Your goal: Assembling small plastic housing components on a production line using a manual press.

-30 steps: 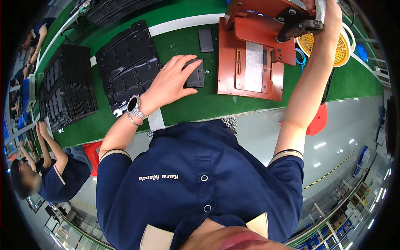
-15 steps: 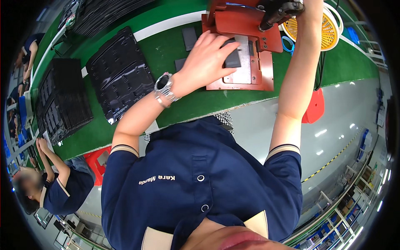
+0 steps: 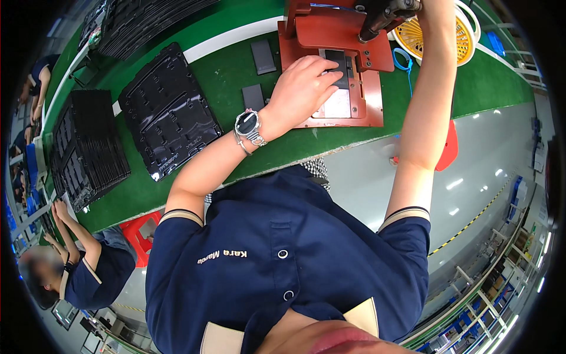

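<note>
My left hand [image 3: 302, 85], with a watch on its wrist, reaches over the red press [image 3: 342, 29]. Its fingers and thumb are on a flat dark rectangular block [image 3: 337, 62], which lies on the pale metal bed [image 3: 337, 107] of the press and is partly covered by the fingers. My right hand [image 3: 435, 12] is raised beside the dark upper mechanism [image 3: 386, 19] of the press; the frame's top edge cuts off its fingers, so its grip is hidden. Two similar dark blocks lie left of the press, one farther off [image 3: 263, 56] and one nearer [image 3: 253, 97].
A black molded tray [image 3: 168, 112] lies on the green table [image 3: 230, 65], with a stack of such trays [image 3: 91, 144] to its left. A yellow basket [image 3: 466, 41] and a blue loop [image 3: 403, 60] are right of the press. A co-worker [image 3: 94, 265] sits at lower left.
My left hand has carried the dark block slightly right and laid it lengthwise on the press bed. My right hand stays up by the press mechanism. The view has shifted a little.
</note>
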Available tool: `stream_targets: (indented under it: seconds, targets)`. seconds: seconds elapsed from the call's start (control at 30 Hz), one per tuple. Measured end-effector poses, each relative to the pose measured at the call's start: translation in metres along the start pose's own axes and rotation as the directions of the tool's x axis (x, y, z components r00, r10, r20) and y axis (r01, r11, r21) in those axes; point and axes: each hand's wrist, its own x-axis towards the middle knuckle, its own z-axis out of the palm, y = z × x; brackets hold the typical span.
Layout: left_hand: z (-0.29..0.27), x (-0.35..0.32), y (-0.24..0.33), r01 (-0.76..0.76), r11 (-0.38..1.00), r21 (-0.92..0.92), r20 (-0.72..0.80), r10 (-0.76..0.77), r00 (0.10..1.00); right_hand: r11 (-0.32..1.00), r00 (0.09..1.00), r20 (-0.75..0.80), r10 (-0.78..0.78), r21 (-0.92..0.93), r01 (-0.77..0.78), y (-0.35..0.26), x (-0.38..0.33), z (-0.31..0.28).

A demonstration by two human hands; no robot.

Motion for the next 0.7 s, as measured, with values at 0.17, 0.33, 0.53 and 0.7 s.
stream_targets:
  seconds: [0.17,0.33,0.53,0.7]
  targets:
    - [-0.003,0.000,-0.001,-0.013,0.998,0.065,0.036,0.011,0.999,0.892,0.917,0.085,-0.391,-0.210,0.400,-0.048,-0.060,0.014]
    - [0.001,0.001,0.005,-0.040,0.992,0.116,0.013,0.039,0.999,0.154,0.429,0.245,-0.869,-0.690,0.707,0.042,-0.106,-0.008]
    - [-0.003,0.005,-0.002,-0.055,0.997,0.059,0.028,0.053,0.998,0.713,0.773,-0.073,-0.631,-0.448,0.539,-0.002,-0.074,-0.017]
    - [-0.004,0.016,-0.020,0.027,0.999,-0.018,0.096,-0.025,0.995,0.941,0.965,-0.041,-0.259,-0.237,0.242,-0.013,-0.007,0.002]
